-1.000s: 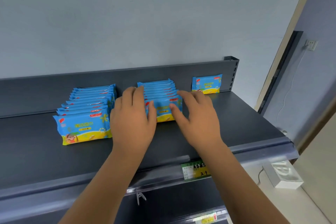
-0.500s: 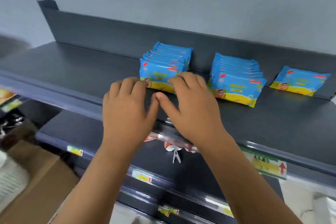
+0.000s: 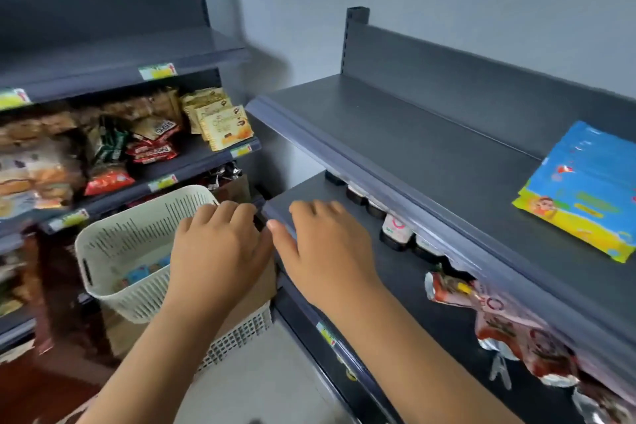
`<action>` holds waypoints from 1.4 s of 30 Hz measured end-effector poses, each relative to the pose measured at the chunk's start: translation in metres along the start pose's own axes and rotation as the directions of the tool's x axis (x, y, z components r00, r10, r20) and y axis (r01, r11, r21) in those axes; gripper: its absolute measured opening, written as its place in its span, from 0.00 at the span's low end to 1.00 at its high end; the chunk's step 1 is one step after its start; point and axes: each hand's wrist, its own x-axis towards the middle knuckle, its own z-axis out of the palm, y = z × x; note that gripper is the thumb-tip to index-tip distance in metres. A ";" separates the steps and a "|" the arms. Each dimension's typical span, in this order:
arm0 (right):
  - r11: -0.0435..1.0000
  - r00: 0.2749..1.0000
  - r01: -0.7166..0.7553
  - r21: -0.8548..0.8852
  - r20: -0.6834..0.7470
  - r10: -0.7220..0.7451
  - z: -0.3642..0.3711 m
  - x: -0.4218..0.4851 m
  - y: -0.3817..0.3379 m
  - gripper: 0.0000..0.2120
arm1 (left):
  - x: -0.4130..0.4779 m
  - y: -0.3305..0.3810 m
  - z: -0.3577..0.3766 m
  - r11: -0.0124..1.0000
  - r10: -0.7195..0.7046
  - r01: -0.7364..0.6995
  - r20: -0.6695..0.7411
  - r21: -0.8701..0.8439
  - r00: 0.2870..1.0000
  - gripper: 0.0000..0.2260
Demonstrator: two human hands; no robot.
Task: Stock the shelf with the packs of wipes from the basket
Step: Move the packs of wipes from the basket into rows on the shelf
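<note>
Head view: left hand [image 3: 220, 244] and right hand [image 3: 327, 251] hover side by side, empty, fingers loosely spread, poised, I judge, to fetch more. Below the left hand sits the basket [image 3: 113, 251]; that hand hides most of its wipes [image 3: 139, 275], which are blurred. Up right of the right hand, the frame edge cuts off the stocked packs [image 3: 581, 193] on the shelf [image 3: 413, 134].

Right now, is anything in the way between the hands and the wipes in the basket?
Nothing visible does. The basket has an open top, and the wipes lie at its bottom. The left hand is by its right rim, the right hand next to that hand; both hold nothing.
</note>
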 end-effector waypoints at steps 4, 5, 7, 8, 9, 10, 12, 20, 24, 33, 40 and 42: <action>0.992 0.980 0.125 -0.014 0.160 -0.121 0.063 0.041 -0.055 0.26 | -0.003 -0.083 0.020 0.998 -0.068 0.067 0.087 0.020 0.994 0.15; 0.990 0.973 0.141 -0.017 0.188 -0.135 0.077 0.050 -0.067 0.26 | -0.003 -0.102 0.025 0.996 -0.086 0.085 0.100 0.020 0.991 0.15; 0.987 0.958 0.162 0.002 0.240 -0.158 0.106 0.069 -0.091 0.26 | -0.002 -0.139 0.035 0.991 -0.132 0.130 0.119 0.029 0.984 0.15; 0.985 0.949 0.172 0.014 0.267 -0.169 0.120 0.077 -0.101 0.26 | -0.001 -0.155 0.040 0.988 -0.156 0.153 0.121 0.036 0.980 0.15; 0.983 0.939 0.182 0.023 0.293 -0.181 0.133 0.086 -0.110 0.26 | 0.000 -0.171 0.045 0.984 -0.176 0.172 0.124 0.046 0.977 0.15; 0.981 0.928 0.193 0.031 0.318 -0.193 0.146 0.093 -0.119 0.26 | 0.001 -0.186 0.050 0.981 -0.192 0.186 0.132 0.058 0.972 0.15; 0.977 0.906 0.207 0.055 0.366 -0.213 0.171 0.108 -0.132 0.24 | 0.003 -0.213 0.062 0.975 -0.219 0.210 0.160 0.073 0.963 0.15; 0.965 0.813 0.236 0.116 0.520 -0.261 0.263 0.166 -0.163 0.24 | 0.015 -0.293 0.120 0.943 -0.329 0.294 0.309 0.153 0.893 0.16; 0.962 0.753 0.223 0.155 0.600 -0.271 0.318 0.204 -0.164 0.22 | 0.029 -0.323 0.159 0.927 -0.375 0.329 0.406 0.181 0.833 0.14; 0.987 0.606 0.092 0.132 0.779 -0.160 0.457 0.263 -0.154 0.24 | 0.065 -0.368 0.250 0.851 -0.491 0.476 0.660 0.223 0.568 0.26; 0.993 0.452 -0.115 -0.005 0.890 0.057 0.539 0.246 -0.143 0.19 | 0.070 -0.400 0.317 0.863 -0.448 0.429 0.796 0.266 0.407 0.29; 0.986 0.464 -0.152 -0.065 0.876 0.129 0.557 0.234 -0.139 0.21 | 0.066 -0.405 0.334 0.869 -0.415 0.421 0.845 0.259 0.337 0.32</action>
